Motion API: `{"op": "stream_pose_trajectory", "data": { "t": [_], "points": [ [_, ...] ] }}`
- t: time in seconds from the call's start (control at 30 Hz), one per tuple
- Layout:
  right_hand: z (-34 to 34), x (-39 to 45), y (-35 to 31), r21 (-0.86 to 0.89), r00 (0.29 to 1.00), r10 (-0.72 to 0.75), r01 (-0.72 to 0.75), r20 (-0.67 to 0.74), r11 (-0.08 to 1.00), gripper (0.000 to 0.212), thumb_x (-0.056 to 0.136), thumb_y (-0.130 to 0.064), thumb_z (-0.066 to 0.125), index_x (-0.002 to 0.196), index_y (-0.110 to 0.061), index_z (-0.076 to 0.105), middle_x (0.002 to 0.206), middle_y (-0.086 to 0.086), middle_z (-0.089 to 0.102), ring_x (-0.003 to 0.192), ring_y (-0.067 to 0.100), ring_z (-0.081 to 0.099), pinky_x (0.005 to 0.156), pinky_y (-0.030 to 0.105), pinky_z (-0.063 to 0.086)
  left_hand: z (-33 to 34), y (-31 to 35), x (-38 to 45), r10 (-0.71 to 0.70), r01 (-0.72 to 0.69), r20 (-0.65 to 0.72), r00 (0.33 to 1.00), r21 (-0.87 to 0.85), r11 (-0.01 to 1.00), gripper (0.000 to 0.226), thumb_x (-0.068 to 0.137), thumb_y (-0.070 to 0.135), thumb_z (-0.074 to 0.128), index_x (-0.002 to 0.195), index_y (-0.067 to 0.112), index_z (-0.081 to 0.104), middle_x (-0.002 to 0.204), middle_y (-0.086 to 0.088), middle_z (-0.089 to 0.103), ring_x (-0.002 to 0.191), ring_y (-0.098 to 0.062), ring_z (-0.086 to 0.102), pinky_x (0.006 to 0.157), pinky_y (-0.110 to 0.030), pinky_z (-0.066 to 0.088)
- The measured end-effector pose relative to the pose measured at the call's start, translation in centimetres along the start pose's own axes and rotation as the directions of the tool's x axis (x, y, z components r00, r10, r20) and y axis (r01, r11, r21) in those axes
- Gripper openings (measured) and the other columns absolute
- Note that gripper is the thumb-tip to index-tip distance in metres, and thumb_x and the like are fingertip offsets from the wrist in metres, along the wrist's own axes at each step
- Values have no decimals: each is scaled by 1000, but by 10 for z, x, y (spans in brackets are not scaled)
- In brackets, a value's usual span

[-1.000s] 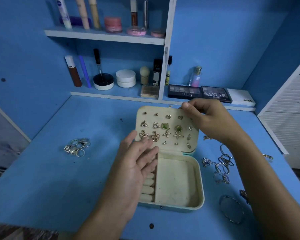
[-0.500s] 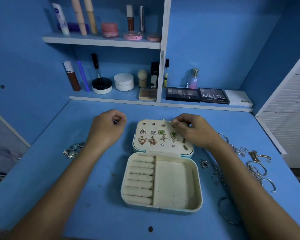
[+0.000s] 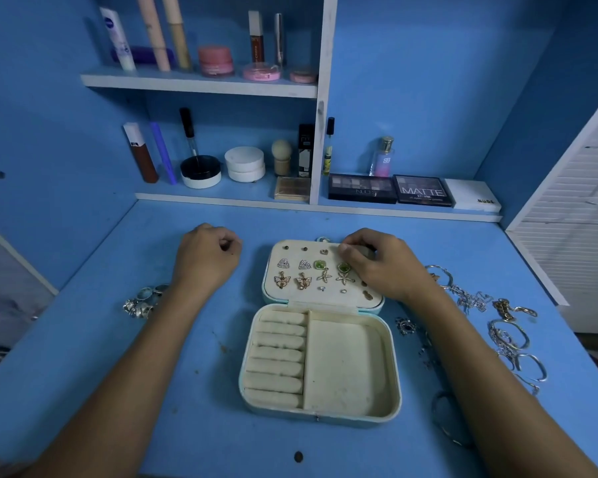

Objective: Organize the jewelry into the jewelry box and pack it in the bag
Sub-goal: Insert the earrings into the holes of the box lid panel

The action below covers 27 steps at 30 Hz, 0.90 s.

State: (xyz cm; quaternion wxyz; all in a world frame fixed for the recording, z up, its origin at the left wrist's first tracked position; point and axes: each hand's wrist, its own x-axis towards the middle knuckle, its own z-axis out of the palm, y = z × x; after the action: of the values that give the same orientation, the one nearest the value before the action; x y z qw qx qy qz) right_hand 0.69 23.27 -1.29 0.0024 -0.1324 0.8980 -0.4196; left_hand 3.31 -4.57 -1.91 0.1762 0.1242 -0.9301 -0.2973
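Observation:
The cream jewelry box (image 3: pixel 393 357) lies open flat on the blue desk. Its ring rolls (image 3: pixel 277 357) and its large compartment hold nothing. Several earrings (image 3: pixel 304 281) are pinned on the lid panel (image 3: pixel 292 300). My right hand (image 3: pixel 384 270) rests on the lid's far right corner, thumb and fingertips pinched on a small earring that they mostly hide. My left hand (image 3: pixel 204 260) sits on the desk left of the lid, its fingers curled round a small dark item. A pile of rings (image 3: pixel 142 301) lies behind my left wrist. No bag is in view.
Bracelets and chains (image 3: pixel 508 336) lie spread right of the box, with a dark brooch (image 3: pixel 405 326) and a bangle (image 3: pixel 444 422) close to my right forearm. Shelves with cosmetics and palettes (image 3: pixel 361 188) line the back. A white slatted panel (image 3: pixel 573 243) stands at the right.
The lid went from propped up to lying flat. My left hand left the box, moved out to the desk on the left and curled up. My right hand stayed at the lid's far corner.

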Motion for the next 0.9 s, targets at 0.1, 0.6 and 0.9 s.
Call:
{"op": "stream_pose_trajectory", "data": {
  "t": [0.1, 0.6, 0.9],
  "points": [
    [0, 0, 1, 8, 1000, 5, -5, -2, 1000, 17, 94, -44, 62, 97, -29, 70, 84, -19, 66, 84, 1, 60, 66, 18, 40, 3, -1, 2, 1, -1, -12, 1000, 1, 1000, 10, 86, 19, 69, 89, 16, 77, 89, 0, 61, 78, -18, 59, 77, -21, 40],
    [0, -1, 1, -18, 1000, -9, 8, -14, 1000, 20, 94, -44, 62, 102, -27, 71, 90, -19, 66, 91, 2, 60, 70, 13, 41, 0, 1, -3, -29, 28, -8, 1000, -103, 994, 9, 89, 9, 67, 83, 12, 73, 79, 3, 68, 67, -5, 55, 66, -16, 41],
    [-2, 0, -1, -58, 999, -32, 30, -21, 998, 22, 95, -43, 61, 104, -26, 72, 93, -16, 68, 94, 6, 60, 71, 10, 40, -27, 21, -28, 67, -16, 134, 989, -350, 937, 7, 87, 19, 74, 87, 26, 74, 84, 13, 73, 80, 1, 65, 72, -4, 45]
  ]
}}
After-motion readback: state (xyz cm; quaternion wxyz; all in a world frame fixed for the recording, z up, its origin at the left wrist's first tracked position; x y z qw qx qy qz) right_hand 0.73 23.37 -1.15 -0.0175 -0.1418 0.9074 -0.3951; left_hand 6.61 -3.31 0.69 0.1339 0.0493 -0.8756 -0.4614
